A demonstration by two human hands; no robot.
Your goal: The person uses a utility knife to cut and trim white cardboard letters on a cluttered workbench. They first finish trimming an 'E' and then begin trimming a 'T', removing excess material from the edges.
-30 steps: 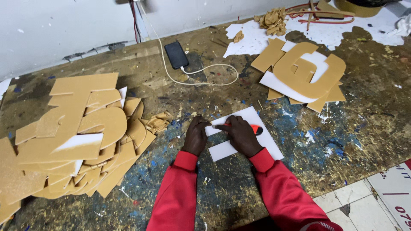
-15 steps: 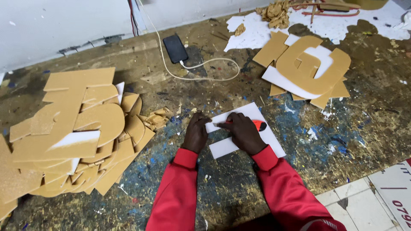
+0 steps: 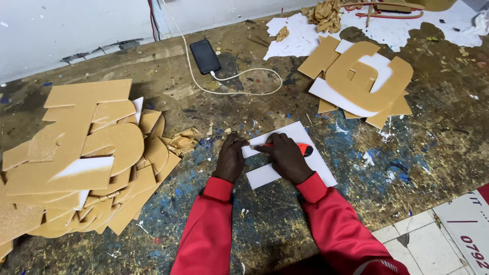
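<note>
Right hand (image 3: 288, 159) grip closed on orange cutter (image 3: 300, 148); left hand (image 3: 231, 158) flat, pressing white sheet (image 3: 316, 165); tan cutout pile (image 3: 86, 158) left of sheet.

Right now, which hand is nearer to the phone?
Left. The left hand lies almost straight below the phone; the right hand, holding the orange cutter, sits further right.

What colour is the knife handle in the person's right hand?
Orange-red knife handle, seen in the head view.
</note>
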